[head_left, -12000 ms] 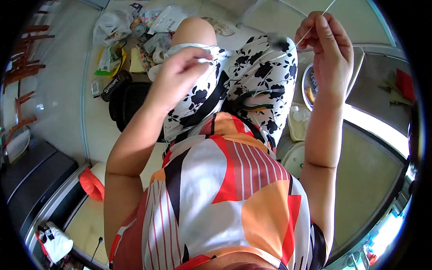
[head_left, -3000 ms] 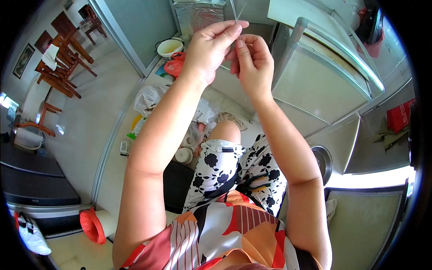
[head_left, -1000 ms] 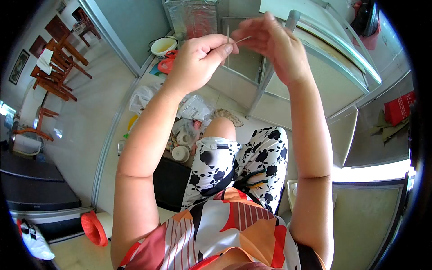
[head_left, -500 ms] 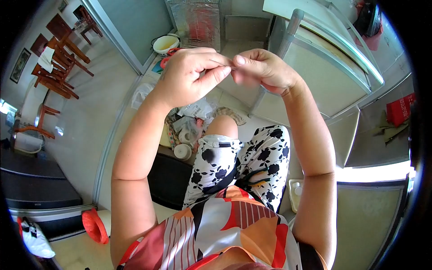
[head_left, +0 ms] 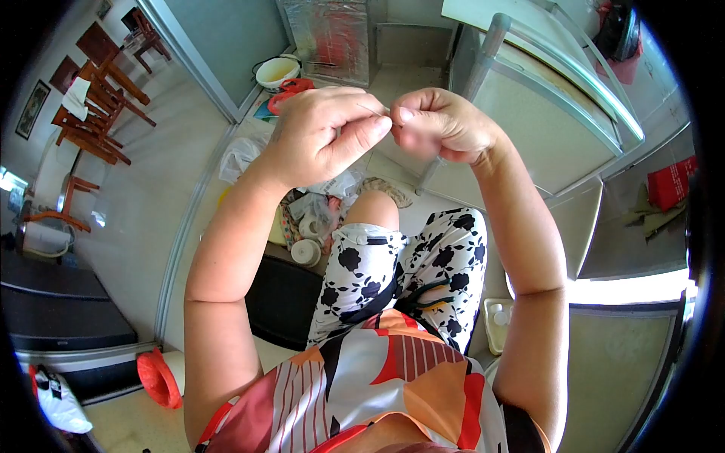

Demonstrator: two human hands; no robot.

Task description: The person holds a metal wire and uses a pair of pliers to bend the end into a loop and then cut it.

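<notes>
My left hand (head_left: 321, 136) is raised in front of me, its thumb and forefinger pinched on a thin, pale sliver that looks like a needle (head_left: 371, 110). Close against its fingertips, my right hand (head_left: 445, 127) is also pinched, thumb on forefinger. Whatever the right fingers hold is too small to make out, and part of that hand is blurred. Below both hands are my knees in black-and-white floral trousers (head_left: 362, 279). A few coloured strands (head_left: 432, 297), black, green and yellow, lie across my lap.
Plastic bags (head_left: 321, 211) and a white roll (head_left: 306, 253) lie on the floor by my left knee. A white bucket (head_left: 277, 73) stands beyond. To the right is a pale cabinet (head_left: 529, 128); a white tray (head_left: 498, 325) sits near my right elbow. Wooden chairs (head_left: 91, 113) stand far left.
Both hands have shifted slightly, with the fingertips still close together. The thin sliver now shows more clearly across my left fingers. The strands on my lap look slightly shifted.
</notes>
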